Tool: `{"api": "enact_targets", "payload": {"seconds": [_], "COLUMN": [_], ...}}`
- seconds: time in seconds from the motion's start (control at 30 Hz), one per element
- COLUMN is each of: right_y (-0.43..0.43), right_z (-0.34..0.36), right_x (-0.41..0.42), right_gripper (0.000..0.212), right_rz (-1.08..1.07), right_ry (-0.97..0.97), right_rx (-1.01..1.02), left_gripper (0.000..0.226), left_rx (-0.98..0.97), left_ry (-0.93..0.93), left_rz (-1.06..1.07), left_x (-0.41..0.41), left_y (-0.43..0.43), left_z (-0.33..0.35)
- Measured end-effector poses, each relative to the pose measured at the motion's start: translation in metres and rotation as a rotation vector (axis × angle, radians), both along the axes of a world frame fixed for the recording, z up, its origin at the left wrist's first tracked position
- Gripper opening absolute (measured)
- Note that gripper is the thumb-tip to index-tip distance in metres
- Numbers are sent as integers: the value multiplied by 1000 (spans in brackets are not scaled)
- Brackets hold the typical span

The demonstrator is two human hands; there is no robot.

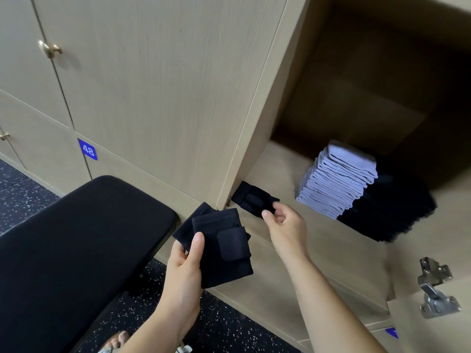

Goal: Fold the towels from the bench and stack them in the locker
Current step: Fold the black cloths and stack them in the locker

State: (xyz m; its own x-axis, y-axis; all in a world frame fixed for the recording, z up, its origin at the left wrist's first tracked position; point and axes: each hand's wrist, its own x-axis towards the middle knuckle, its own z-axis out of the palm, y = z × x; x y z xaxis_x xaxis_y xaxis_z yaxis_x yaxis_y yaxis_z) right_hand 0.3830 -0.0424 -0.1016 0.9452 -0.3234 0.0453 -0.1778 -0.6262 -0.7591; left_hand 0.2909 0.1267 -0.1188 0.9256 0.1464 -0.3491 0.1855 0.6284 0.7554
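My left hand (186, 261) grips two folded dark navy towels (224, 248), held in the air just in front of the open locker (318, 233). My right hand (285, 225) pinches the near edge of another folded dark towel (251, 197), which lies on the locker floor near its left front corner. Deeper in the locker stands a tall leaning stack of light blue folded towels (336, 182), and a stack of dark folded towels (390, 215) sits right beside it. The black padded bench (76, 238) at the lower left has no towels on the part I can see.
The locker door (433, 324) with its metal hinge (435, 291) stands open at the lower right. Shut locker doors with brass knobs (49, 48) and a blue "48" label (87, 149) fill the left. The floor is dark and speckled, and a sandalled foot (117, 340) shows below.
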Motion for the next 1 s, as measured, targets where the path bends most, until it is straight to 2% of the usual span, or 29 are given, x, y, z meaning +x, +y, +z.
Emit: {"api": "enact_targets", "payload": {"seconds": [0.1, 0.17, 0.27, 0.43, 0.63, 0.87, 1.0], "right_y": [11, 19, 31, 42, 46, 13, -13], "right_z": [32, 44, 48, 46, 52, 63, 64], "right_x": [-52, -86, -121, -146, -156, -126, -75], "right_gripper": [17, 21, 13, 13, 19, 13, 12], "right_rz": [138, 217, 257, 146, 106, 74, 39], "right_ry": [50, 114, 153, 67, -32, -32, -42], "right_rx": [262, 339, 329, 230, 208, 520, 596], "left_gripper": [25, 24, 26, 20, 9, 12, 11], "left_rx": [-37, -34, -29, -94, -123, -63, -23], "left_ry": [16, 20, 32, 55, 59, 27, 13], "left_rz": [19, 42, 89, 151, 187, 184, 170], "left_x": [-13, -24, -42, -65, -77, -68, -50], "left_y": [-2, -4, -6, -9, -14, -10, -5], "left_z": [12, 21, 33, 52, 70, 71, 65]}}
